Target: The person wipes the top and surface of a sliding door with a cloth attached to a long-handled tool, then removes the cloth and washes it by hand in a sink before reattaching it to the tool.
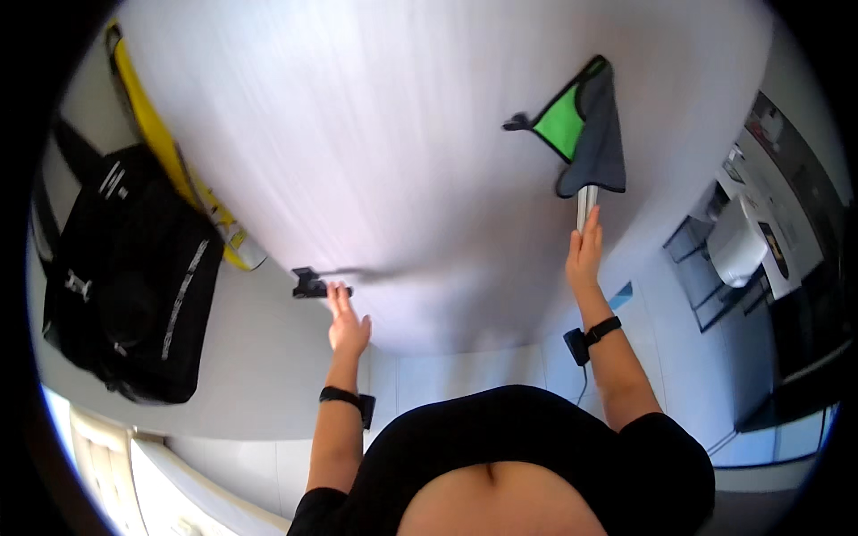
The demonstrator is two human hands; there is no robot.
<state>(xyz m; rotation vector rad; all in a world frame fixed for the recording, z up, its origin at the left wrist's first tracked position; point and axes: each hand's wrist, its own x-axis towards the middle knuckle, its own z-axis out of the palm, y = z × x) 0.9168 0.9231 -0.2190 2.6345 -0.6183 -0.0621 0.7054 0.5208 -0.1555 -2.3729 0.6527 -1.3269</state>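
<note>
Before me stands a large pale wood-grain panel (pixel 429 167) that looks like a door. My left hand (pixel 348 331) reaches up to a black door handle (pixel 312 285) on its left side. The fingertips overlap the handle, and the thumb is spread away. My right hand (pixel 586 254), raised higher on the right, has its fingers around a pale ridged strip (pixel 586 204). Over the strip's upper end lies a grey cloth (pixel 603 144) with a green underside (pixel 562 130) folded into view. Black edging and a small loop show on it. Its contact with the panel cannot be told.
A black bag (pixel 134 268) hangs against the grey wall (pixel 248 362) at left, beside a yellow item (pixel 151 127). At right stand a white chair (pixel 737 244) and a counter (pixel 798 221) with things on it. Pale floor tiles (pixel 469 375) lie below. Both forearms wear black strapped devices.
</note>
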